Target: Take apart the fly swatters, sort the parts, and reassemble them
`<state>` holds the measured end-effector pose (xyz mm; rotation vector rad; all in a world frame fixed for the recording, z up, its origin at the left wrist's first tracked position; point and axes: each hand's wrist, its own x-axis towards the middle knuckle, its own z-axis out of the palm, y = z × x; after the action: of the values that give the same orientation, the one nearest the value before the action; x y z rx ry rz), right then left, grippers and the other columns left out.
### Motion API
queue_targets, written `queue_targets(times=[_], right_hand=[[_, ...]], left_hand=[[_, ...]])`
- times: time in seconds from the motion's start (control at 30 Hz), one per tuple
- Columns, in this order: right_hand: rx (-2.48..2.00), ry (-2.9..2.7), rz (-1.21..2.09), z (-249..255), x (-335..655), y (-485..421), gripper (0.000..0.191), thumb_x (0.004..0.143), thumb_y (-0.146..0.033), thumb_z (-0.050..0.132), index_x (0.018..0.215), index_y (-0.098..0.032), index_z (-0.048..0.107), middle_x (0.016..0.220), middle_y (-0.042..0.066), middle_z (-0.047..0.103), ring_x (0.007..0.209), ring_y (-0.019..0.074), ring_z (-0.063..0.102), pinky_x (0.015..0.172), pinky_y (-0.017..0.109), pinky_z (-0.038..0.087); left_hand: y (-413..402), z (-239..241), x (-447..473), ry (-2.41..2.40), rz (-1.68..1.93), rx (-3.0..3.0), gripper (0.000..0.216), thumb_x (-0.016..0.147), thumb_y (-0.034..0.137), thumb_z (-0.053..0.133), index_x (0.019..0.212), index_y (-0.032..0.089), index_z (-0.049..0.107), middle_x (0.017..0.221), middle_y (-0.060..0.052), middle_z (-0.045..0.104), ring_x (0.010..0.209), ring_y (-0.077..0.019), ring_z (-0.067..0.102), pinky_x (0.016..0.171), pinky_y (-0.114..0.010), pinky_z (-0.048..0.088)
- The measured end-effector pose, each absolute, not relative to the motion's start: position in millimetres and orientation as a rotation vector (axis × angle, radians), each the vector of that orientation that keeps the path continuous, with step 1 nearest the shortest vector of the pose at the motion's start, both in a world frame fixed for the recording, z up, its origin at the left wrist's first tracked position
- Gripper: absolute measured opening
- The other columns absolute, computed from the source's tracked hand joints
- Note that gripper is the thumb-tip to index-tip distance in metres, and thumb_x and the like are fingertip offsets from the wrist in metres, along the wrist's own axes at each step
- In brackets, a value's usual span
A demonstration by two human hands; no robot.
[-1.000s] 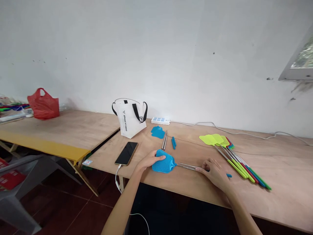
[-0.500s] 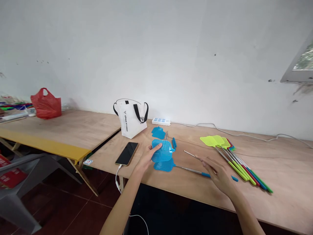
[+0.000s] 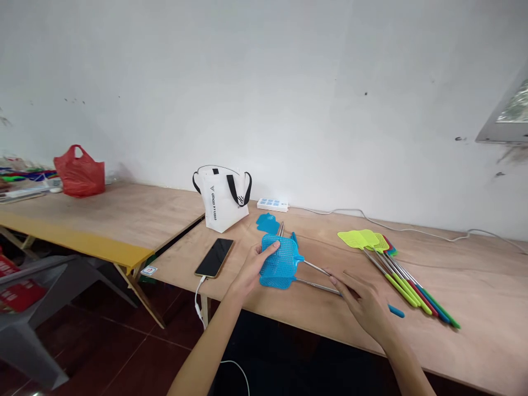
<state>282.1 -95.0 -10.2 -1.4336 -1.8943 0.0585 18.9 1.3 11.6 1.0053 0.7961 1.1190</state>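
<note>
My left hand (image 3: 251,268) is closed on a blue mesh fly swatter head (image 3: 280,257), thumb on its face. My right hand (image 3: 365,300) grips a thin metal rod (image 3: 315,267), whose tip meets the neck of that head. Whether the rod sits inside the neck I cannot tell. Just below lies another blue swatter (image 3: 275,282) with a metal shaft, its handle hidden by my right hand. Loose blue swatter heads (image 3: 268,223) lie behind, near metal rods (image 3: 281,229) and a blue handle grip (image 3: 294,238). A blue handle end (image 3: 396,311) shows beyond my right hand.
Several yellow, red, blue and green swatters (image 3: 406,275) lie stacked at the right. A phone (image 3: 215,257) on a cable, a white bag (image 3: 225,203) and a power strip (image 3: 272,205) stand to the left and back. A red bag (image 3: 80,175) sits on the other table.
The rod in my right hand has moved left to the swatter head's neck. My left hand has tilted the head and shifted it slightly right.
</note>
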Motion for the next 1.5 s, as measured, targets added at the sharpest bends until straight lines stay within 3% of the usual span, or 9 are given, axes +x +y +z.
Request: queue_targets(times=[0.13,0.3,0.6,0.8,0.97,1.3,1.5], right_hand=[[-1.427,-1.873,0.053,-8.6,281.2,-95.4,0.038,0.103,-0.046,0.044,0.124,-0.03,0.071,0.095,0.006,0.076,0.088,0.024,0.074,0.071,0.03,0.057],[-1.389,-1.857,0.087,-4.6,280.7,-97.1,0.037,0.103,-0.045,0.044,0.124,-0.03,0.071,0.11,0.007,0.076,0.102,0.0252,0.072,0.082,0.033,0.058],[-1.424,-1.962,-0.027,-6.6,280.7,-96.9,0.04,0.103,-0.048,0.041,0.123,-0.032,0.072,0.093,0.005,0.077,0.087,0.0247,0.074,0.07,0.032,0.058],[-1.48,-2.018,-0.217,-15.4,274.7,-96.5,0.044,0.104,-0.054,0.038,0.119,-0.034,0.074,0.082,0.004,0.073,0.07,0.0195,0.071,0.06,0.027,0.049],[-1.458,-2.047,-0.306,-25.6,264.2,-93.0,0.051,0.106,-0.049,0.031,0.107,-0.029,0.078,0.081,0.007,0.074,0.069,0.0192,0.07,0.056,0.025,0.044],[-1.472,-2.023,-0.213,-15.4,278.7,-94.0,0.043,0.105,-0.049,0.038,0.107,-0.031,0.077,0.095,0.005,0.079,0.081,0.0221,0.074,0.063,0.028,0.05],[-1.482,-2.088,-0.27,-21.7,272.8,-94.8,0.04,0.104,-0.041,0.039,0.105,-0.031,0.078,0.093,0.007,0.079,0.077,0.0207,0.074,0.061,0.026,0.047]], left_hand=[[1.1,12.6,18.6,0.765,1.122,1.016,0.04,0.073,0.049,0.086,0.089,0.015,0.071,0.094,-0.006,0.076,0.084,-0.0201,0.072,0.074,-0.029,0.059],[-1.2,17.6,16.9,0.777,1.146,1.012,0.042,0.071,0.049,0.087,0.09,0.015,0.072,0.093,-0.006,0.076,0.083,-0.0202,0.071,0.073,-0.029,0.058],[-3.4,17.1,17.2,0.833,1.147,1.112,0.043,0.071,0.051,0.085,0.091,0.016,0.071,0.096,-0.007,0.076,0.089,-0.0235,0.071,0.076,-0.031,0.058],[-12.4,16.9,24.8,0.885,1.104,1.282,0.041,0.073,0.052,0.083,0.087,0.016,0.068,0.089,-0.005,0.074,0.089,-0.0241,0.07,0.076,-0.032,0.057],[-16.7,10.2,36.9,0.915,1.077,1.34,0.041,0.073,0.054,0.081,0.087,0.017,0.068,0.09,-0.006,0.074,0.092,-0.026,0.068,0.079,-0.034,0.056],[-10.7,25.3,14.4,0.827,1.07,1.371,0.041,0.078,0.053,0.078,0.099,0.019,0.071,0.102,-0.005,0.073,0.101,-0.0243,0.066,0.081,-0.028,0.052],[-18.6,5.1,45.5,0.826,1.028,1.265,0.042,0.069,0.053,0.085,0.087,0.017,0.071,0.085,-0.004,0.073,0.085,-0.0231,0.069,0.076,-0.031,0.054]])
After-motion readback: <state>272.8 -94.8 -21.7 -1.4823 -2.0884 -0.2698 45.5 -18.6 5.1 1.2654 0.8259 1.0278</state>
